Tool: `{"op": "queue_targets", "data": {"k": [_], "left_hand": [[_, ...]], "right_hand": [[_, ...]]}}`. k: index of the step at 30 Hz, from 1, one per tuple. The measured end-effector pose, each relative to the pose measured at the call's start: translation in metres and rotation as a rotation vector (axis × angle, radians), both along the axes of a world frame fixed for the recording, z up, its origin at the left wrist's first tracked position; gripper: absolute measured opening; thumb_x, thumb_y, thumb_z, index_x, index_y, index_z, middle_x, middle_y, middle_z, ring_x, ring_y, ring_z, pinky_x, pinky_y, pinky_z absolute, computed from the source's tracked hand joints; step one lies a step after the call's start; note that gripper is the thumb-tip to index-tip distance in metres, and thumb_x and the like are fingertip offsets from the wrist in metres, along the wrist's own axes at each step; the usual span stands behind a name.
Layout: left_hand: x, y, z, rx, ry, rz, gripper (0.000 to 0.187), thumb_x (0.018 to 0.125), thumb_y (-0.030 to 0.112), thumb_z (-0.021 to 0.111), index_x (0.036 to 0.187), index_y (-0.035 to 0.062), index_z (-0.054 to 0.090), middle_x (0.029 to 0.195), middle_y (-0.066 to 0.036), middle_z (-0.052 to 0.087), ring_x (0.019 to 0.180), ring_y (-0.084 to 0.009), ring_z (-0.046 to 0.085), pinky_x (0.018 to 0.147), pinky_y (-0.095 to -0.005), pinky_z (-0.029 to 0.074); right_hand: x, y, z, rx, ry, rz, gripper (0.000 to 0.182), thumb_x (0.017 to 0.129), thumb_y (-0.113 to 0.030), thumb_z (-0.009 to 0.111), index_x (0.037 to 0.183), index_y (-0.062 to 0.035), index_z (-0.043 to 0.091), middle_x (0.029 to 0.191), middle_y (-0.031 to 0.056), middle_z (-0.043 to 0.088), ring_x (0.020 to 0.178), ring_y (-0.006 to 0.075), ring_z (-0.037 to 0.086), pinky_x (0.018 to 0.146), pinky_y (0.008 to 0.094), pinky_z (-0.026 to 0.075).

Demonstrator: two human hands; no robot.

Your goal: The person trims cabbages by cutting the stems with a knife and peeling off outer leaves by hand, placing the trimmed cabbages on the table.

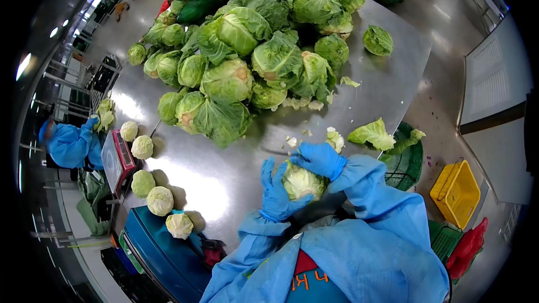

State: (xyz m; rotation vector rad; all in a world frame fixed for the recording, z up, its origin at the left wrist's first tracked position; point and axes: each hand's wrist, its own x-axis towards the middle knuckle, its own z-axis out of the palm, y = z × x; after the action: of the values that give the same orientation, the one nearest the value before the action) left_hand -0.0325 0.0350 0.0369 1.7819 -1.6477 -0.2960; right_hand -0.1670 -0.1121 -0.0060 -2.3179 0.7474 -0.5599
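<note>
Both my hands wear blue gloves and blue sleeves. A pale green cabbage head (302,182) is gripped between them just above the near edge of the steel table (224,174). My left hand (278,191) wraps its left side. My right hand (319,160) lies over its top. A big pile of leafy green cabbages (247,62) covers the far half of the table. Torn leaves (371,133) and small scraps (292,141) lie just beyond my hands.
Several trimmed pale cabbages (160,201) sit along the table's left edge beside a scale (117,160). A person in blue (70,145) stands at far left. A green basket (407,163) and a yellow crate (456,192) stand on the floor at right; a blue bin (163,258) below left.
</note>
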Motion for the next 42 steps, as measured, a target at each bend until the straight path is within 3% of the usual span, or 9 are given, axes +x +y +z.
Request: {"op": "queue_targets", "data": {"k": [3, 10, 13, 17, 30, 34, 37, 39, 42], "left_hand": [[0.016, -0.004, -0.005, -0.049, 0.065, -0.243, 0.089, 0.058, 0.045, 0.088, 0.124, 0.0025, 0.047, 0.129, -0.020, 0.043, 0.117, -0.0364, 0.046, 0.101, -0.0429, 0.041], [0.031, -0.016, -0.003, 0.184, 0.144, 0.135, 0.077, 0.068, 0.037, 0.081, 0.127, 0.0011, 0.047, 0.132, -0.023, 0.042, 0.118, -0.0385, 0.046, 0.101, -0.0417, 0.040], [0.034, -0.047, -0.003, -0.006, -0.215, -0.096, 0.084, 0.071, 0.043, 0.077, 0.135, 0.0003, 0.042, 0.138, -0.027, 0.038, 0.125, -0.0426, 0.041, 0.104, -0.0444, 0.037], [0.026, -0.056, 0.032, 0.430, -0.024, -0.340, 0.105, 0.060, 0.051, 0.082, 0.139, -0.0010, 0.035, 0.136, -0.029, 0.038, 0.128, -0.0460, 0.035, 0.104, -0.0507, 0.034], [0.001, -0.046, 0.007, 0.304, -0.051, -0.207, 0.111, 0.051, 0.053, 0.086, 0.137, 0.0024, 0.038, 0.139, -0.026, 0.038, 0.129, -0.0447, 0.036, 0.105, -0.0514, 0.034], [-0.020, -0.047, 0.007, 0.313, -0.050, -0.026, 0.108, 0.053, 0.051, 0.085, 0.137, -0.0001, 0.039, 0.136, -0.027, 0.041, 0.124, -0.0428, 0.041, 0.104, -0.0497, 0.034], [-0.022, -0.047, 0.011, 0.316, -0.032, 0.027, 0.107, 0.054, 0.050, 0.085, 0.136, -0.0012, 0.040, 0.135, -0.028, 0.042, 0.121, -0.0417, 0.042, 0.103, -0.0490, 0.034], [-0.020, -0.047, 0.015, 0.310, -0.017, -0.001, 0.107, 0.054, 0.050, 0.085, 0.136, -0.0013, 0.040, 0.135, -0.027, 0.041, 0.121, -0.0416, 0.042, 0.103, -0.0491, 0.035], [-0.022, -0.039, 0.016, 0.299, -0.023, -0.036, 0.107, 0.054, 0.051, 0.085, 0.136, -0.0014, 0.040, 0.135, -0.027, 0.041, 0.122, -0.0418, 0.041, 0.103, -0.0492, 0.035]], "right_hand": [[-0.013, -0.022, -0.034, -0.010, 0.219, -0.183, 0.025, 0.088, -0.033, 0.061, 0.098, -0.0105, 0.060, 0.085, 0.0154, 0.063, 0.073, 0.0361, 0.063, 0.061, 0.0432, 0.050], [-0.080, -0.003, 0.009, 0.167, 0.273, -0.518, 0.040, 0.095, -0.042, 0.052, 0.114, -0.0086, 0.059, 0.082, 0.0157, 0.066, 0.068, 0.0341, 0.065, 0.066, 0.0387, 0.051], [-0.086, 0.033, 0.024, 0.485, 0.211, -0.454, 0.049, 0.096, -0.047, 0.047, 0.128, -0.0105, 0.053, 0.072, 0.0137, 0.066, 0.065, 0.0331, 0.065, 0.066, 0.0388, 0.051], [-0.068, 0.077, 0.007, 0.457, 0.217, -0.519, 0.062, 0.094, -0.054, 0.046, 0.142, -0.0147, 0.041, 0.061, 0.0173, 0.061, 0.058, 0.0379, 0.061, 0.059, 0.0472, 0.049], [-0.074, 0.024, 0.004, 1.085, -0.142, -0.303, 0.061, 0.074, -0.039, 0.081, 0.123, -0.0083, 0.062, 0.084, 0.0044, 0.068, 0.073, 0.0119, 0.060, 0.068, 0.0284, 0.050], [-0.108, 0.027, 0.071, 1.059, -0.041, -0.221, 0.048, 0.073, -0.025, 0.083, 0.110, -0.0013, 0.065, 0.086, 0.0049, 0.069, 0.075, 0.0105, 0.062, 0.069, 0.0260, 0.050], [-0.156, 0.022, 0.078, 1.123, -0.321, -0.607, 0.049, 0.077, -0.022, 0.080, 0.116, -0.0010, 0.061, 0.086, 0.0047, 0.069, 0.079, 0.0127, 0.065, 0.071, 0.0271, 0.052], [-0.189, 0.015, 0.063, 0.217, 0.254, -0.713, 0.046, 0.080, -0.022, 0.077, 0.117, -0.0022, 0.060, 0.084, 0.0044, 0.068, 0.076, 0.0105, 0.064, 0.069, 0.0253, 0.051], [-0.177, 0.014, 0.054, 0.421, 0.185, -0.846, 0.043, 0.082, -0.024, 0.075, 0.117, -0.0040, 0.061, 0.084, 0.0060, 0.068, 0.074, 0.0100, 0.062, 0.069, 0.0252, 0.050]]}}
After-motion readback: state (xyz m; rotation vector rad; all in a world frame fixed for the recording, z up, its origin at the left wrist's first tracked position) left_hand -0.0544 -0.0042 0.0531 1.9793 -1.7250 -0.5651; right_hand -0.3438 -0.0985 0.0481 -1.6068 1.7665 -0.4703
